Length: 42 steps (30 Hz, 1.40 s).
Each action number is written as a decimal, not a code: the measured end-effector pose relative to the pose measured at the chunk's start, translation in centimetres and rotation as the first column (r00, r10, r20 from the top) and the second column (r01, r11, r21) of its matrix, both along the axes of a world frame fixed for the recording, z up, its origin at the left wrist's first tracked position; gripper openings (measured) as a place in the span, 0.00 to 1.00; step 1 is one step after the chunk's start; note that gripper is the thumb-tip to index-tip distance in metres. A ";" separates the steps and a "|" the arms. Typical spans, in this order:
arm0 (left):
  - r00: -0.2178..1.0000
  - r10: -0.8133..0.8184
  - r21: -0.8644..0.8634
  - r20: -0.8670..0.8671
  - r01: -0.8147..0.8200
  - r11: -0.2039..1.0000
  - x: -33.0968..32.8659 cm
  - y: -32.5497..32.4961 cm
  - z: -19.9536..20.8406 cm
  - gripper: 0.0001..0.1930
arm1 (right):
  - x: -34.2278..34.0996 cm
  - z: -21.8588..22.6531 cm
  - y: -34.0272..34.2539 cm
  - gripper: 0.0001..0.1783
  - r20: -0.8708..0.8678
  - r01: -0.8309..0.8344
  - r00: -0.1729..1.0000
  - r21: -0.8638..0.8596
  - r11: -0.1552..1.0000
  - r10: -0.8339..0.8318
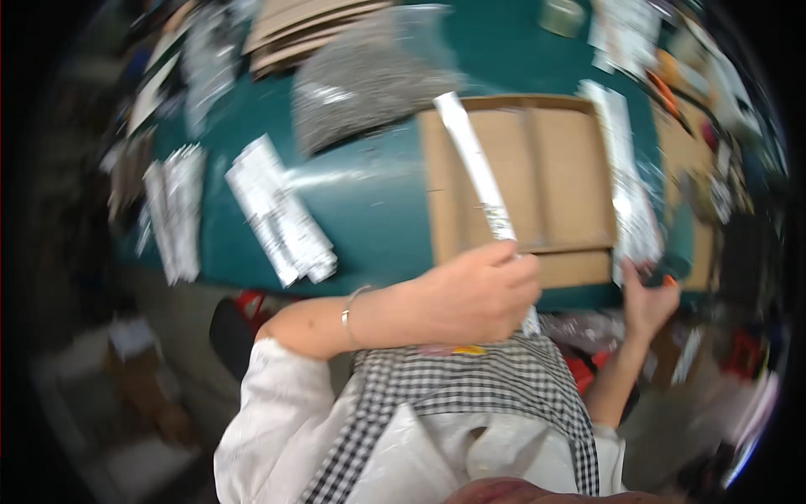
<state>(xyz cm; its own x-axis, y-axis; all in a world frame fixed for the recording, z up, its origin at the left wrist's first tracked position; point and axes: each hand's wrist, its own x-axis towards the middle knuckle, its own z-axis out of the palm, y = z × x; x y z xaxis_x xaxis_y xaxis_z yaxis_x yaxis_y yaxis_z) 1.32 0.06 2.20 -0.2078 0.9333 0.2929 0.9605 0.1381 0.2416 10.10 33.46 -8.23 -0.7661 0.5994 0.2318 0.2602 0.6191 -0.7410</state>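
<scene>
My left hand [495, 290] is closed on a long, narrow white strip [476, 164] with dark print. The strip slants over a shallow brown cardboard box [573, 168], and its lower end shows beneath my hand. At the table's near right edge is my right hand [648, 304], thumb and fingers apart. It is nearest the lower end of a bundle of flat white strips [634, 206] along the box's right side. A small dark object with an orange part [669, 280] lies by those fingers; blur hides its kind.
On the green table [369, 193], two white bundles [281, 210] [175, 214] lie to the left. Behind them are a clear bag of grey material [369, 88] and stacked cardboard [306, 29]. A tape roll [562, 17] stands at the back, orange-handled scissors [667, 97] far right.
</scene>
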 end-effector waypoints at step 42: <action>0.581 0.801 -0.149 -0.144 -0.813 0.563 -0.5 -18.9 2.3 0.11 | 3.0 3.4 -13.0 0.38 -0.293 -0.331 0.941 -0.684 0.650 0.171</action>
<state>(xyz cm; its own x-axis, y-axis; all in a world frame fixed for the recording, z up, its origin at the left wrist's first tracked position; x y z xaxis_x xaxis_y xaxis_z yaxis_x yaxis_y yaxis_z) 0.79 -18.80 4.53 -0.8905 0.4189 0.1776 0.4371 0.8961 0.0778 13.11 20.50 -4.78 -0.9023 0.4300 -0.0307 -0.0147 -0.1018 -0.9947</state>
